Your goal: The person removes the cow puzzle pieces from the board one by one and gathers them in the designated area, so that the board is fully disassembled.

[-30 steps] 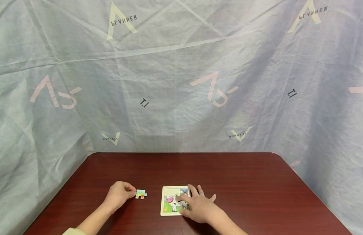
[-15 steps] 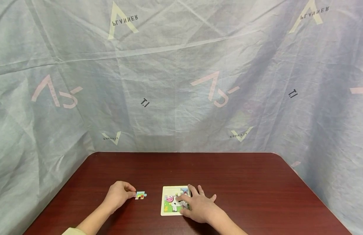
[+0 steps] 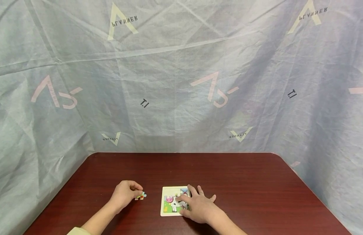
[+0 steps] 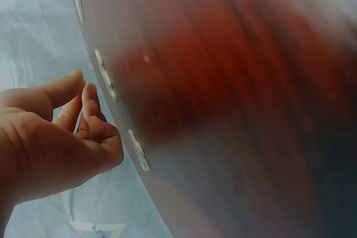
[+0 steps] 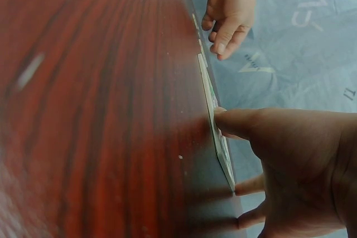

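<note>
Pale-framed cow puzzle (image 3: pixel 171 201) lying flat; two loose pieces (image 4: pixel 105 75) left

We see creased, pale grey cloth (image 3: pixel 169 120) hanging on three sides | yellow and pink printed marks (image 3: pixel 213 86) on it | dark red wood-grain worktop (image 3: pixel 228 174), far corners rounded | shadow falling right

This looks like a cloth-screened booth (image 3: pixel 52 130): beyond the left hand (image 3: pixel 125 194) and right hand (image 3: pixel 200 206), and wrapping round to either side of them, hangs creased grey cloth (image 3: pixel 175 120) printed with PLANNER lettering (image 3: pixel 124 21); a dark red table (image 3: pixel 184 169) lies beneath them. What building holds it cannot be told.
</note>
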